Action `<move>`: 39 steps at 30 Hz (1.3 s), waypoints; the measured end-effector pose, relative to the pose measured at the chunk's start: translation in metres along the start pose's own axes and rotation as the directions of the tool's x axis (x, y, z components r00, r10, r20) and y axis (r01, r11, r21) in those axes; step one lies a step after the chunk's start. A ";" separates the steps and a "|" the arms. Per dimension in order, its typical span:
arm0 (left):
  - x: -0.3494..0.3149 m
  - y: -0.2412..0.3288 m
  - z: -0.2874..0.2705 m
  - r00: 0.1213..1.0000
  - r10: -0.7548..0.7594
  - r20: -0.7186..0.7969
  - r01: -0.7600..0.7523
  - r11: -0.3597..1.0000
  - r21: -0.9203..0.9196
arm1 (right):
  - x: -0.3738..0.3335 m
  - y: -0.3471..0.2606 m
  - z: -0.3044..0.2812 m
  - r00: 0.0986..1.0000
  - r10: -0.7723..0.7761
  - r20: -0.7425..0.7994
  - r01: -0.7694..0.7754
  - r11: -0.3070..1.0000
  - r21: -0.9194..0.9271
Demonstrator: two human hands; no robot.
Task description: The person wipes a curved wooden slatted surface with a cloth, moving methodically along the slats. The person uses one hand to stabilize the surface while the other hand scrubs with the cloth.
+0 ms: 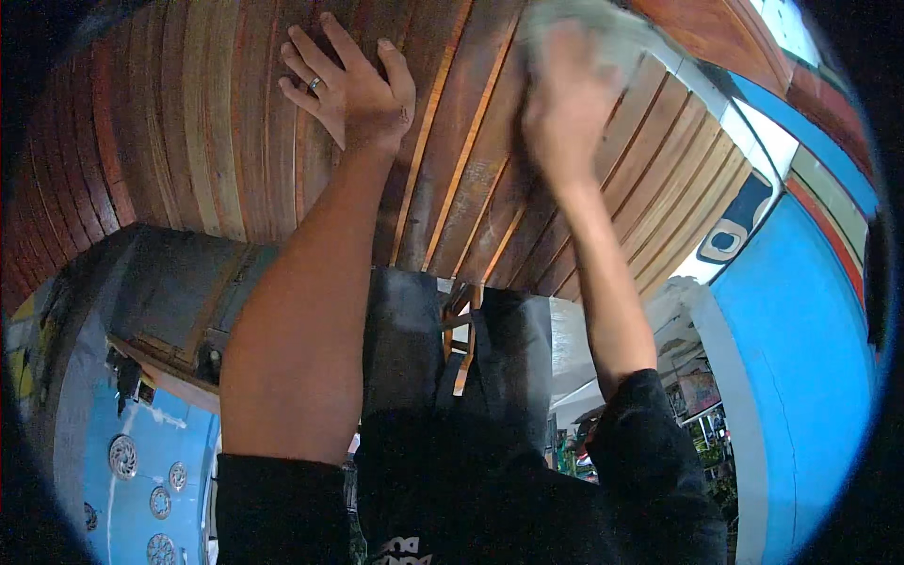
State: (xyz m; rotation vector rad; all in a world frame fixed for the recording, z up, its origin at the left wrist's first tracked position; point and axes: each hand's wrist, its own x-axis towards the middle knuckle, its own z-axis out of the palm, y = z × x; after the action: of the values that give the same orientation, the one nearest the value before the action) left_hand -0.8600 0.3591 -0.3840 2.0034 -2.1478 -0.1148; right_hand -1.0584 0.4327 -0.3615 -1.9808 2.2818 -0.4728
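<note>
A wooden surface (pixel 452 151) of dark brown strips with lighter lines between them spreads before me. My left hand (pixel 363 94) lies on it with fingers spread and nothing in them; a ring shows on one finger. My right hand (pixel 570 122) reaches farther out to the right, over a pale grey-green cloth (pixel 603 33) on the strips. Both hand and cloth are smeared by motion, so the exact grip of the fingers is unclear. The cloth touches the wood near its far edge.
Lighter strips (pixel 702 165) run along the wood's right side. Beyond stands a blue wall (pixel 791 339), with a white panel (pixel 725 235) bearing a dark shape near it. Round wheel-like pieces (pixel 123 457) are on another blue wall at lower left.
</note>
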 end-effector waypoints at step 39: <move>0.001 0.002 0.006 0.999 -0.041 -0.002 0.040 0.989 0.145 | -0.258 -0.066 -0.038 0.894 -0.061 0.444 -0.038 0.977 0.212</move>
State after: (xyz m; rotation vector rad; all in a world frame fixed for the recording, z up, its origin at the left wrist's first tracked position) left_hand -0.8634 0.3578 -0.3889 2.1261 -2.1741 0.0353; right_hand -0.9646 0.6837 -0.3423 -1.7725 1.8513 -0.2180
